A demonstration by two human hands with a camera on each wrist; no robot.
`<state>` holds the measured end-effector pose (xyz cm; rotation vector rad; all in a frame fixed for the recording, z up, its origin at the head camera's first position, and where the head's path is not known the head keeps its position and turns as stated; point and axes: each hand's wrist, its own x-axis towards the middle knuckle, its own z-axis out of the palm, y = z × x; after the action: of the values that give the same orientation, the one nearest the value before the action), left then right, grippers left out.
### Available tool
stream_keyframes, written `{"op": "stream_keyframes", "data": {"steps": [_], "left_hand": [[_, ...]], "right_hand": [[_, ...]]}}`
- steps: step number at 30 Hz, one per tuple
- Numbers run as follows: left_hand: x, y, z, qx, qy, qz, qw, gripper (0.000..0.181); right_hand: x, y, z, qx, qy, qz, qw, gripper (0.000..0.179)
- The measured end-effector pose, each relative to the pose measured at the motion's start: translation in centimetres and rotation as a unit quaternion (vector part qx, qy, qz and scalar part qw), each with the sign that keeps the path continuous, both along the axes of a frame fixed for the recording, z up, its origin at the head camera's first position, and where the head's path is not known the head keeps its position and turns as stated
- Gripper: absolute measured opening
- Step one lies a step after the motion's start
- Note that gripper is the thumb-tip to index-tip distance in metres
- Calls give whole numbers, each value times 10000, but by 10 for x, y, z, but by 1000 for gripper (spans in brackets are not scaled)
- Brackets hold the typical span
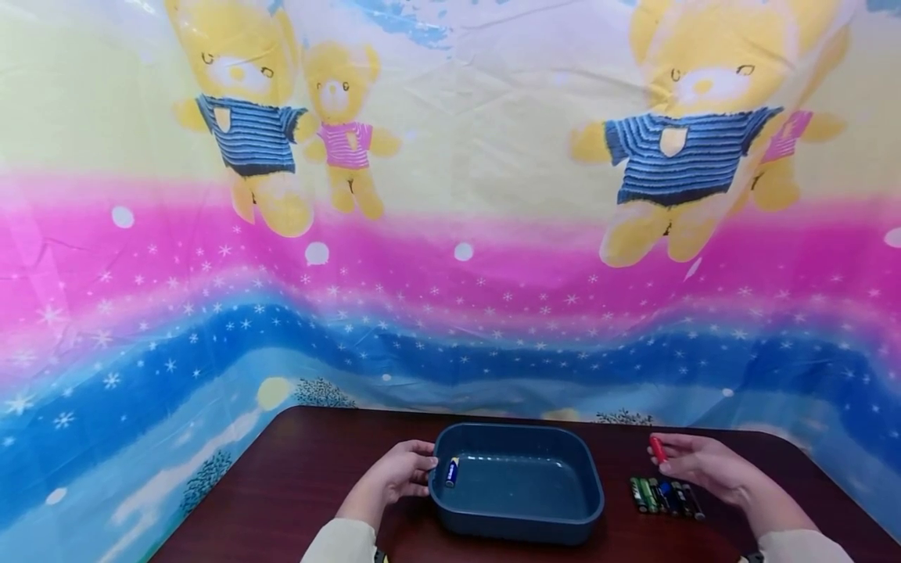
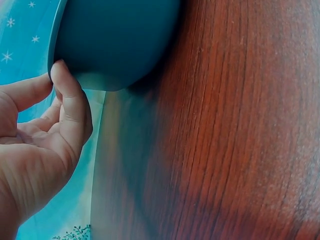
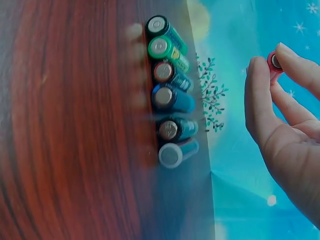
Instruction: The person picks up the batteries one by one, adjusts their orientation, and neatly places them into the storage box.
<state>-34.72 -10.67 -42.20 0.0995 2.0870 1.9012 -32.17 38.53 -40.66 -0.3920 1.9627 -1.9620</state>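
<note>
A dark blue-grey plastic basin stands on the table, and its left rim is pinched between the thumb and fingers of my left hand. Inside it, against the left wall, leans a blue battery with a pale end. My right hand pinches a red battery above the table, right of the basin. In the right wrist view the red battery shows its end between thumb and fingers. Below that hand several batteries lie side by side in a row, green, blue and dark.
The dark red-brown wooden table has rounded back corners. Behind it and along its sides hangs a patterned cloth with bears and snowflakes. The row of batteries lies close to the basin's right side.
</note>
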Motion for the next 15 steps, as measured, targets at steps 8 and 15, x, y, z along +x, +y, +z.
{"op": "stream_keyframes", "data": {"steps": [8,15], "left_hand": [[-1,0,0,4,20,-51,10000,35],[-1,-1,-2,66,-76,8,9999,37]], "right_hand": [[-4,-11,6,-116,-11,69,9999,65],[-6,-19,10,-103,-159,-32,9998,70]]}}
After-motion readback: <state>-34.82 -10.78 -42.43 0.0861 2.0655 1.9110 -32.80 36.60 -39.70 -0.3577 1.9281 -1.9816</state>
